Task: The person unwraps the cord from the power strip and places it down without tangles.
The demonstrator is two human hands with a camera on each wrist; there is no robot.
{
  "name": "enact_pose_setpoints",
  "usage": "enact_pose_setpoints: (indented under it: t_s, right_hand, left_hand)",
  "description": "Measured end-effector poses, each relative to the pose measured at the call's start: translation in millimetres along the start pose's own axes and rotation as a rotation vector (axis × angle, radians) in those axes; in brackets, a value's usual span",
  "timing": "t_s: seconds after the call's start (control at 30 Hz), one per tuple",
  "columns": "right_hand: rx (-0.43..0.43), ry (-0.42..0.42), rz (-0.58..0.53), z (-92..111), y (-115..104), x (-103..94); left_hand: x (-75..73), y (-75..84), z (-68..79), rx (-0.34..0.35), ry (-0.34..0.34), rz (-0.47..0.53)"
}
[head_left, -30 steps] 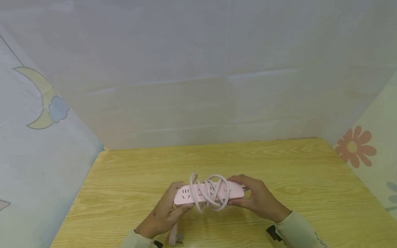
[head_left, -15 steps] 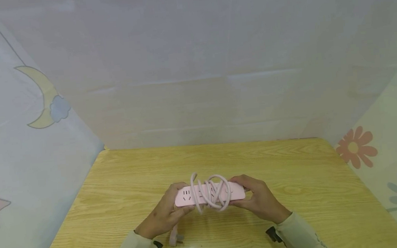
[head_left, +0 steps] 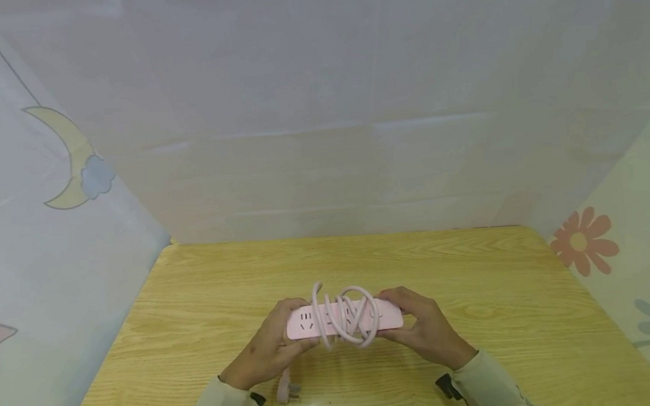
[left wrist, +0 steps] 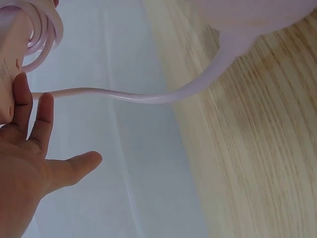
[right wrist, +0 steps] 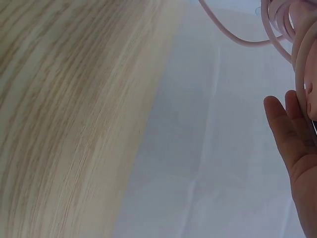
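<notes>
A pink power strip is held level over the table, its socket face toward the head camera. Its own pale pink cord is looped several times around the middle. My left hand grips the left end, thumb along the near edge. At the opposite end, my right hand holds the strip between thumb and fingers. The plug hangs below my left hand on a length of cord; in the left wrist view this plug looms large at the top. Some fingertips lie behind the strip.
A wood-grain table spreads beneath the hands. Pale cloth walls stand behind it and at both sides, printed with a moon, a star and flowers. Black straps show at both cuffs.
The strip has tipped slightly, so its socket face shows a little more fully, and it has shifted a touch right. Both hands keep their hold.
</notes>
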State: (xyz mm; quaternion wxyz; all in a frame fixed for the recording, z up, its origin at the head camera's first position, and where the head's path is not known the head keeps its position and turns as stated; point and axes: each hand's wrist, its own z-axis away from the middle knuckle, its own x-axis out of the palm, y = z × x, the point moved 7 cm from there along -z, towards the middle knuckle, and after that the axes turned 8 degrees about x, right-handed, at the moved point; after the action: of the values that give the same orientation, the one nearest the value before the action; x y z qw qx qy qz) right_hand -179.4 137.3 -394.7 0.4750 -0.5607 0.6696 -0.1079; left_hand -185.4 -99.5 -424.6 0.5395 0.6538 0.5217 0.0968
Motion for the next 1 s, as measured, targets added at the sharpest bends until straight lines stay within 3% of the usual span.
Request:
enact_pose_setpoints:
  t_s: [0.13, 0.6, 1.0]
  right_hand:
    - [0.003, -0.006, 0.003, 4, 11, 1.8]
    - [0.058, -0.039, -0.035, 6, 15, 0.6]
    - [0.0, -0.019, -0.024, 7, 14, 0.9]
  left_hand:
    - [-0.9, 1.8, -0.2, 0.009, 0.01, -0.013]
    - [-6.0, 3.0, -3.5, -0.017, 0.015, -0.072]
    - [-10.6, 5.5, -6.0, -0.045, -0.003, -0.149]
